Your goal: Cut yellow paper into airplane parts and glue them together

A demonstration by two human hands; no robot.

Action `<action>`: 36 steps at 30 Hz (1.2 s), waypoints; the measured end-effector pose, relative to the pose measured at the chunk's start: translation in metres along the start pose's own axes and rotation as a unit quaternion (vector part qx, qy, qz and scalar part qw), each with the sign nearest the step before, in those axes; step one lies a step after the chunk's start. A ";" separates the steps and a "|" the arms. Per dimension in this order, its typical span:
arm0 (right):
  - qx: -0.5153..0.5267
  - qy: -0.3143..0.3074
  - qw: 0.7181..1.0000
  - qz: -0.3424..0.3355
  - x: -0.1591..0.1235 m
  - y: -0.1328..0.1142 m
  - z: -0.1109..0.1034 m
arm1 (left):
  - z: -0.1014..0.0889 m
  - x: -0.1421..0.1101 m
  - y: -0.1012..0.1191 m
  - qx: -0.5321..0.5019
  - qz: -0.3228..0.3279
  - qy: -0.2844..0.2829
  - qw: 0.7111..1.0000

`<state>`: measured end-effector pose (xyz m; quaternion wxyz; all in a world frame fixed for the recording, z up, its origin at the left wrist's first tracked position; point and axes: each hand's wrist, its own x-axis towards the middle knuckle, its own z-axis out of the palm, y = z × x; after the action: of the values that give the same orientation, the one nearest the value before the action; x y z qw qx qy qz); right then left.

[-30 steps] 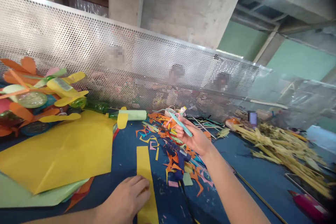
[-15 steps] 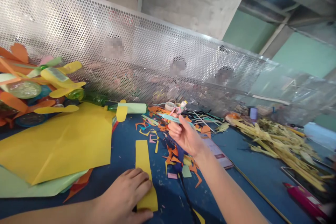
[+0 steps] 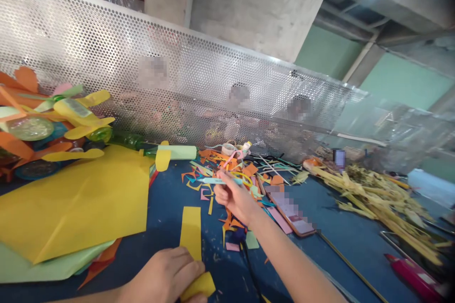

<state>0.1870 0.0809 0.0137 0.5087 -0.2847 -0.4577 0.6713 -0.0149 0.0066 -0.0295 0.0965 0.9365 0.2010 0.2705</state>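
Head view: how many hands are over the table?

Two, both bare. The left hand is low, back upward, its forearm coming in from the bottom left. The right hand reaches farther forward, its forearm slanting up and leftward from the bottom edge.

And the grips?

The right pinches one pen between thumb and fingers, held crosswise with the thin end to the left. The left has its fingers curled over one yellow strip, the bent near end caught against the thumb.

Where is that strip?

On the table, its flat part running away from the left hand, between the yellow sheet and the scraps. The pen shows in front of the scraps.

Can you count those?

No, too many overlap. I count one phone beside the right forearm, one black cord, one thin stick and one pink tool at lower right.

Farther back?

One wrapped bottle. Behind the mesh, three people, blurred. The bottles with paper wings, far left, overlap too much to count.
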 end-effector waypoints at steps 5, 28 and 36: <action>-0.057 0.064 0.996 0.011 0.005 0.033 0.004 | -0.004 -0.006 0.005 -0.008 0.053 -0.077 0.996; -0.329 0.106 0.938 -0.039 -0.002 0.074 -0.003 | 0.016 -0.017 0.008 -0.011 -0.119 -0.166 0.979; -0.372 0.052 0.926 -0.042 -0.004 0.079 -0.001 | 0.018 -0.015 0.007 -0.015 -0.134 -0.159 0.978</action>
<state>0.1555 0.0726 -0.0580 0.4164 -0.4685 -0.6593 0.4153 -0.0142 -0.0076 -0.0490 0.1765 0.9305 0.3030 0.1056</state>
